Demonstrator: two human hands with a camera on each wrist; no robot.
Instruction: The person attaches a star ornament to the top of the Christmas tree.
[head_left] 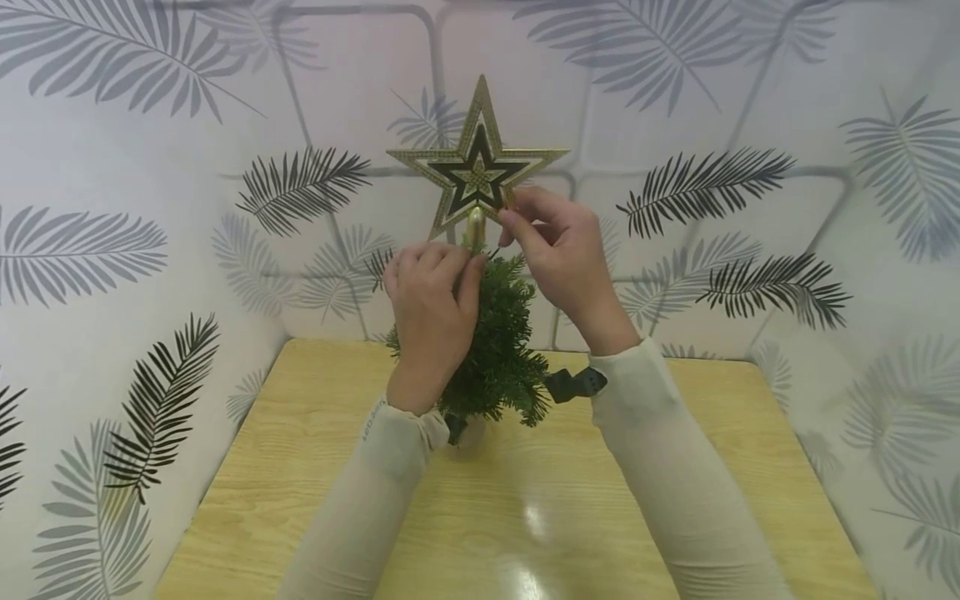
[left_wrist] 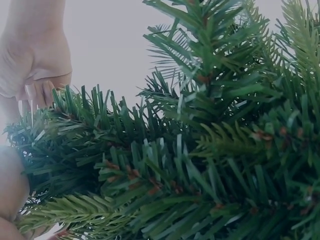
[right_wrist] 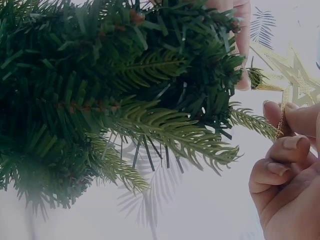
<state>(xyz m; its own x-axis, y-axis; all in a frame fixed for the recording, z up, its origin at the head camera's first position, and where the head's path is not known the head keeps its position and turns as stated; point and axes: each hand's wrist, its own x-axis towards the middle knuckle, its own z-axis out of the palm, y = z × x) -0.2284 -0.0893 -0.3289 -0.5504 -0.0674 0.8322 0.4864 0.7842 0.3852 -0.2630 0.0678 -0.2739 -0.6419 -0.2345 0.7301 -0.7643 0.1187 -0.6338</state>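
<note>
A gold star tree topper [head_left: 480, 177], with a smaller star inside its outline, stands above a small artificial Christmas tree [head_left: 501, 350]. Its gold socket sits over the green tip. My right hand [head_left: 561, 246] pinches the star's lower right point between thumb and fingers; the right wrist view shows this pinch on the glittery edge. Around the treetop just below the socket, my left hand [head_left: 431, 308] curls its fingers, thumb against the greenery. Needled branches [left_wrist: 190, 165] fill most of the left wrist view. The tree's base is mostly hidden behind the left forearm.
The tree stands on a light wooden table [head_left: 510, 517]. Close behind is a pale wall [head_left: 510, 50] with grey and black leaf patterns. A black strap-like piece [head_left: 573, 385] shows beside the right cuff.
</note>
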